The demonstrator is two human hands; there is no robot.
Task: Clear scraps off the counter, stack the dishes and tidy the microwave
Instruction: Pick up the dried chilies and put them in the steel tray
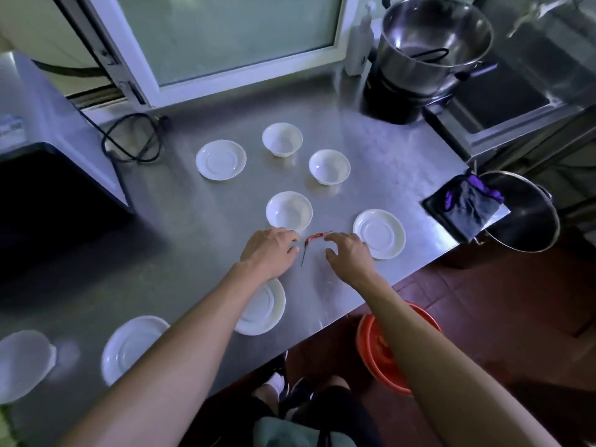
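Note:
A red chili scrap (pixel 314 239) with a dark stem lies on the steel counter (pixel 180 253). My left hand (pixel 269 251) rests just left of it, fingers loosely curled, holding nothing. My right hand (pixel 350 253) hovers just right of it with fingers spread and relaxed. Three white bowls (pixel 289 211) (pixel 329 166) (pixel 282 139) stand beyond the hands. White saucers (pixel 379 233) (pixel 221 160) (pixel 263 308) (pixel 130 348) are scattered around; my left forearm covers part of one. The microwave (pixel 54 130) sits at the left, its dark front facing me.
A steel pot (pixel 432 43) stands on a black cooker at the back right, with a white bottle (pixel 359 43) beside it. A dark cloth (pixel 467 208) lies at the counter's right edge above another steel pot (pixel 529 221). A red basin (pixel 380 346) sits on the floor. A black cable (pixel 129 140) coils near the window.

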